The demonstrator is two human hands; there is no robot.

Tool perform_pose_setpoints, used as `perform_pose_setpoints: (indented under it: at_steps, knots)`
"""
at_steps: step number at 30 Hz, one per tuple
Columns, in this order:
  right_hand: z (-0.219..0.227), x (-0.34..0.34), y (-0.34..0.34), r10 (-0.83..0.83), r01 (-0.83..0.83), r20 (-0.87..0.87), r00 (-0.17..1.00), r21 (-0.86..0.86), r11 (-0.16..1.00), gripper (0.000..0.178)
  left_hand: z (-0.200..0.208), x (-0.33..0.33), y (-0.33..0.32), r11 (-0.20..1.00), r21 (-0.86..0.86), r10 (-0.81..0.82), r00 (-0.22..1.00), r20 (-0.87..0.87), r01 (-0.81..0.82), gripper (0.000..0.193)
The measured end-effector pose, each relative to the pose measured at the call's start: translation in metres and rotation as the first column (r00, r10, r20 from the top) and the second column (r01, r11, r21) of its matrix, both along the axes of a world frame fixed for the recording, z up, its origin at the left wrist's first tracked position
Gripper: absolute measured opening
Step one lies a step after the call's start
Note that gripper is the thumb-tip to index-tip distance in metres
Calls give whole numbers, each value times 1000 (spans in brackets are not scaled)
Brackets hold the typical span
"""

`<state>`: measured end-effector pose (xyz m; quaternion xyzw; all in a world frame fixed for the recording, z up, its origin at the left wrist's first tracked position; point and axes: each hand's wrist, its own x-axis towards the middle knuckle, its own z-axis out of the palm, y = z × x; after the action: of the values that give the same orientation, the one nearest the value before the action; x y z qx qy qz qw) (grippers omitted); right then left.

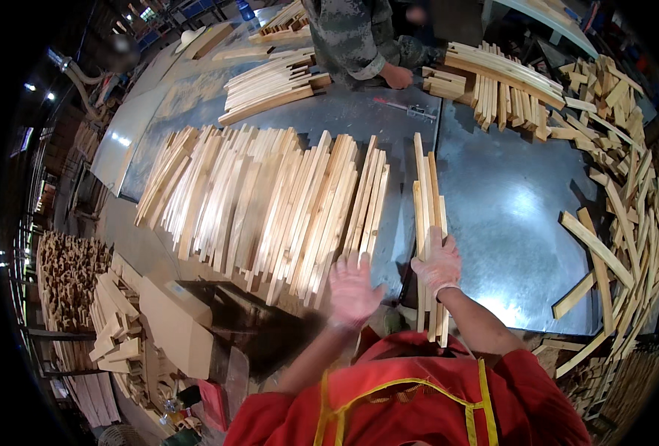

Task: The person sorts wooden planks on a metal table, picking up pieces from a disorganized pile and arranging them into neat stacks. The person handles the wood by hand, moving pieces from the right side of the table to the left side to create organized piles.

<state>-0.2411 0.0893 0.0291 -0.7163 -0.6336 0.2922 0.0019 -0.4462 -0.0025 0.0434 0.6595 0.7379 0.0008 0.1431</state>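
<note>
Both my hands wear thin, pale gloves. My right hand (439,266) is closed round a small bundle of long wood strips (422,193), which lie lengthwise away from me near the seam of the metal table. The strips' near ends reach back toward my red apron. Fingers apart, my left hand (355,291) lies against the near ends of the wood strips at the right side of a wide row (270,197). That row spreads side by side across the left half of the table (407,245), some ends sticking out over its near edge.
Across the table a person in a camouflage sleeve (355,44) stands with one hand near a measuring tool (411,110). More strips (266,85) lie at the far left. Stacked strips (508,74) and a loose heap (627,193) line the right. A cardboard box (173,323) stands lower left.
</note>
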Motion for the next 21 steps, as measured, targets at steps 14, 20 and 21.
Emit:
perform_pose_setpoints:
  at_steps: [14, 20, 21]
  knots:
    - [-1, 162, -60, -399, 521, -397, 826, 269, 810, 92, -35, -20, 23, 987, 156, 42, 999, -28, -37, 83]
    - [15, 236, -75, -573, 726, -455, 682, 323, 608, 91, -85, 12, -12, 817, 505, -305, 952, -31, 278, 72]
    - [22, 262, -68, -581, 748, -474, 662, 362, 556, 90, -81, 33, -5, 867, 394, -345, 938, 30, 306, 67]
